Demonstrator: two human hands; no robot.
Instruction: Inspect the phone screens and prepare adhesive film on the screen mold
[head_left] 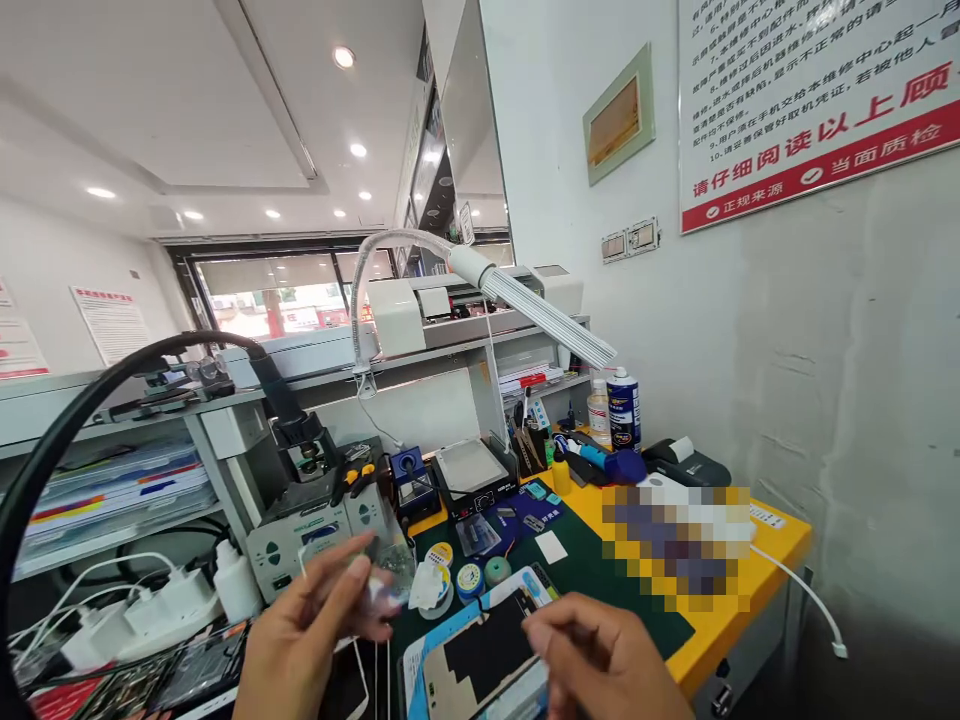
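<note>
On the right-hand wall: a white notice with a red lower band (pixel 817 120), cut off by the frame, prints its lines in black Chinese characters, points 9 and 10 among them; below, in red, "请仔细阅读以上顾" can be read, and in white on the band, each after a tick, "正规来源" and "当面质检".
Left-hand wall: a white paper notice with a red heading (pixel 112 322), its lettering too small to read.
Spray can: a dark-blue metal can with a white cap (pixel 623 410) stands near the wall, its label print illegible.
Panel: a thin beige panel with rounded corners and a black, step-edged patch (pixel 487 645) lies at bottom centre, over a flat blue-and-white piece with a dark edge (pixel 416 655), on a dark-green mat (pixel 652 615) covering part of the yellow surface (pixel 776 555).
Left hand (pixel 315 620): raised left of the panel, a small whitish piece (pixel 384 597) blurred at its fingers; whether they are clamped on it cannot be told.
Right hand (pixel 600 660): thumb and forefinger together at the panel's right edge; anything between them is hidden.
Beyond the panel: a round blue-and-white tub (pixel 470 580) just beside a round grey-green one (pixel 497 571), a white card (pixel 551 547) nearby.
</note>
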